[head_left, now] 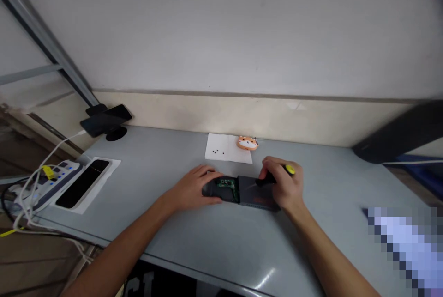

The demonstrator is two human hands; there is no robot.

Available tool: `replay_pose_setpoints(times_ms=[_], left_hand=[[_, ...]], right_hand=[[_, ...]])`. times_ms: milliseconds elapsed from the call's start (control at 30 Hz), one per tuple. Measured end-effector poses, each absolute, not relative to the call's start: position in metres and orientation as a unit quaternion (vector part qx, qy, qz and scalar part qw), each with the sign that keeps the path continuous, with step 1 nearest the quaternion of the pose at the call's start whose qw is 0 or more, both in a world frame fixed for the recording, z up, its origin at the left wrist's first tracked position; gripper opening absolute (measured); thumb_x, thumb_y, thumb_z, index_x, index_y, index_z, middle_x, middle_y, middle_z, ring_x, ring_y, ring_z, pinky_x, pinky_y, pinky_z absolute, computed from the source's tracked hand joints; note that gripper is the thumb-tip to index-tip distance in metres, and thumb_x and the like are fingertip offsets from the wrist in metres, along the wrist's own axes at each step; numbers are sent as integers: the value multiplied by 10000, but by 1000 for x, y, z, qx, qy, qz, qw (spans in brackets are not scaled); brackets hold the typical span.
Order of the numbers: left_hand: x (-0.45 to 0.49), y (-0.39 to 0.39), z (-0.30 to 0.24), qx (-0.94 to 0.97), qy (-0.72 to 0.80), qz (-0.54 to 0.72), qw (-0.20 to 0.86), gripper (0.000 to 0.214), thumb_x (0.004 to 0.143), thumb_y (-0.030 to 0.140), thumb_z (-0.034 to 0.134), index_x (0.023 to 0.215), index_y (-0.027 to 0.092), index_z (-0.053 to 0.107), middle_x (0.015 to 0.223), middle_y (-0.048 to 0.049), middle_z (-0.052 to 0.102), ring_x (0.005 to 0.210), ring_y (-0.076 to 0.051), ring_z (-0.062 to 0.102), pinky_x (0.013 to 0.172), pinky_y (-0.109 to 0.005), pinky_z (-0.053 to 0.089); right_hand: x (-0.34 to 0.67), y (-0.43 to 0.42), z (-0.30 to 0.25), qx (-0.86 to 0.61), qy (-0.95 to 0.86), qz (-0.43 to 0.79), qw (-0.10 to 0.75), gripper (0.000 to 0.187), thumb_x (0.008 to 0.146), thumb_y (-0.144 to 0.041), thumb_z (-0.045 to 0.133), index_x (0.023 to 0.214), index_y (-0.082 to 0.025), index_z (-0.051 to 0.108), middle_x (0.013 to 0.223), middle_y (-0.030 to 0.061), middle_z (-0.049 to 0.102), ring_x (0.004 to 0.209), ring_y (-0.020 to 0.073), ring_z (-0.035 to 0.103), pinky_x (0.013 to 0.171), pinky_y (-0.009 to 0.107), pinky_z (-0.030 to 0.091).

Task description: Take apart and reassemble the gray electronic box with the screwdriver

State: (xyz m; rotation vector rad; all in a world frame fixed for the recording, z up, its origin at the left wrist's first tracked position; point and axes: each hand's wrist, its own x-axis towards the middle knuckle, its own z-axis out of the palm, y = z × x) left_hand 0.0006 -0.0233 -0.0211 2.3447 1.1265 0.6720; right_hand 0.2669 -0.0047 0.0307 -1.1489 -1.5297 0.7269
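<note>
A dark grey flat electronic device (254,189) lies on the table, its left part uncovered so that a green circuit board (227,183) shows. My left hand (194,188) grips the device's left end between thumb and fingers. In my right hand (285,181) is a screwdriver (290,169) with a black handle and a yellow end. The screwdriver slants down to the left over the grey cover, its tip pointing at the device. Whether the tip touches the cover I cannot tell.
Behind the device, a white paper (226,147) holds several tiny dark screws and an orange animal-faced case (247,143). To the left are a phone on a stand (107,120), a power strip (57,181) with cables, and a black-screened slab (83,184). A pixelated patch (408,241) covers the right.
</note>
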Motion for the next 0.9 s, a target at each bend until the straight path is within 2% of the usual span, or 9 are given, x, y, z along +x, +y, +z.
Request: replay_pose_setpoints(times_ms=[233,467,567,667,800,900], left_hand=[[-4,-18,-24,852,402,264,205,552,854,429,804,1356,311,608,1348,-77,589,1238,-266,587,1087,-446,494],[-7,-20,-23,863,410,243,165,521,886,402,764,1367,300,593,1376,-83,562,1250,-260,569,1107,-448,480],[-3,-23,-20,863,435,236,106,510,889,412,750,1365,312,598,1427,-95,520,1273,-295,533,1109,-502,447],[10,-23,-12,863,449,227,43,507,888,492,736,1343,303,616,1483,-110,479,1317,-340,484,1118,-558,379],[40,-17,-4,893,404,192,49,699,842,617,747,1416,271,550,1433,-117,551,1309,-333,504,1119,-532,343],[59,-10,-7,905,377,180,79,653,851,550,762,1398,263,549,1319,-80,643,1235,-289,567,1106,-489,343]], right_hand=[[277,0,33,-516,-635,293,495,372,835,-275,504,470,-205,519,500,3,460,518,135,413,519,314,282],[286,7,34,-530,-643,273,480,377,836,-310,496,474,-205,507,489,2,443,528,137,424,524,307,285],[286,9,33,-519,-644,280,488,373,838,-302,486,480,-203,507,490,-5,441,528,133,431,535,301,297],[287,12,31,-507,-635,293,504,368,834,-302,488,480,-203,513,483,-8,446,526,132,434,540,298,306],[287,14,29,-508,-612,304,525,368,820,-312,496,468,-207,509,468,-8,441,523,135,429,538,303,304],[287,14,29,-497,-611,297,540,369,819,-310,495,464,-209,505,470,-8,448,523,135,430,539,304,305]])
